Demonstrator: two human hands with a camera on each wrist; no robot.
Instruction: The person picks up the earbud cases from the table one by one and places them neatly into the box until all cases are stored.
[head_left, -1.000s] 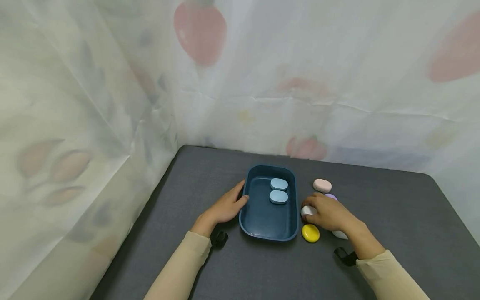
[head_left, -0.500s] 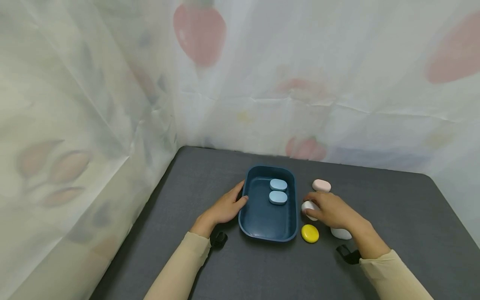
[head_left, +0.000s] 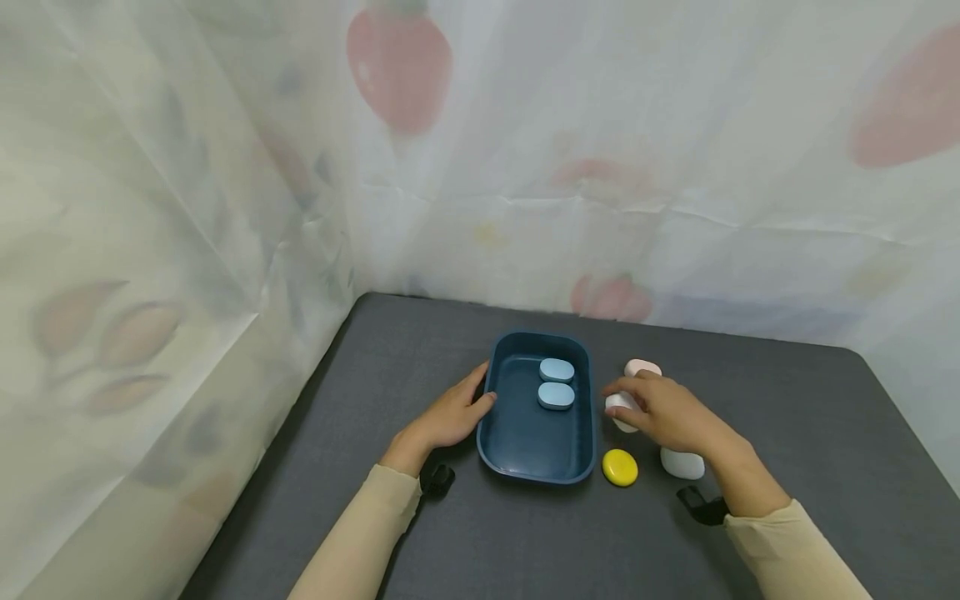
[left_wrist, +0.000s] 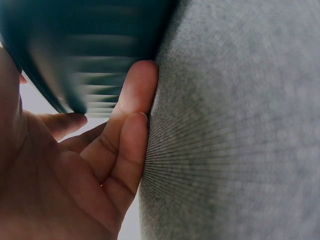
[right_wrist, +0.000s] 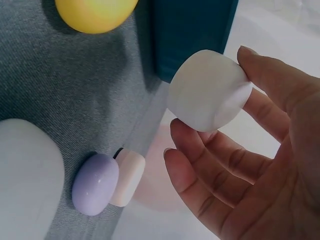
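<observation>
In the head view, my left hand is at the left side of a dark blue box. Its thumb lies over the rim, while the fingers press the outer wall in the left wrist view. My right hand pinches a white soap between thumb and fingertips, raised just off the grey table, right of the box. Two light blue soaps lie inside the box, one behind the other. A yellow round soap sits near the right hand on the table.
Another white soap lies beneath the right wrist. A pink soap is behind the right hand, beside a purple soap hidden in the head view. Patterned curtains hang along the back and left table edges.
My right hand has lifted the white soap slightly up and away from me, uncovering more of the other white soap. The left hand and the box have stayed put.
</observation>
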